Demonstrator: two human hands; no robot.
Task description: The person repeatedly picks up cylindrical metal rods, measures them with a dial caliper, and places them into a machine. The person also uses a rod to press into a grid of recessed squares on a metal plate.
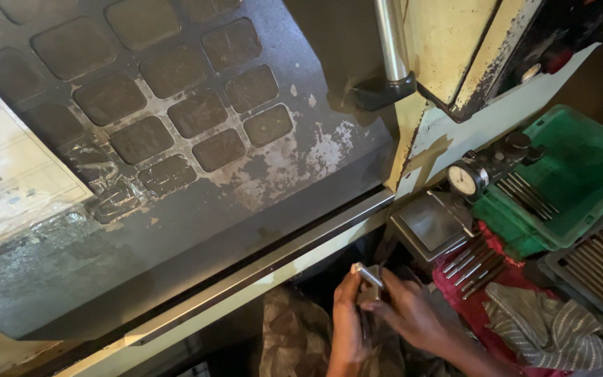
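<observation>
While both hands meet low in view, the left hand (347, 307) and right hand (413, 314) clasp a short metal pin (369, 274) between their fingers; more pins (470, 264) lie just right.

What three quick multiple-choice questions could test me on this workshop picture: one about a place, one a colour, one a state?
1. Where is the dial gauge?
A. At the tray's left edge
B. On the striped cloth
C. In a hand

2. What colour is the tray?
A. Blue
B. Green
C. Yellow

3. The metal pin is:
A. Lying in the tray
B. Held by both hands
C. On the floor

Answers: 1 A, it sits at the tray's left edge. 2 B, plainly green. 3 B, left hand and right hand grip it.
</observation>
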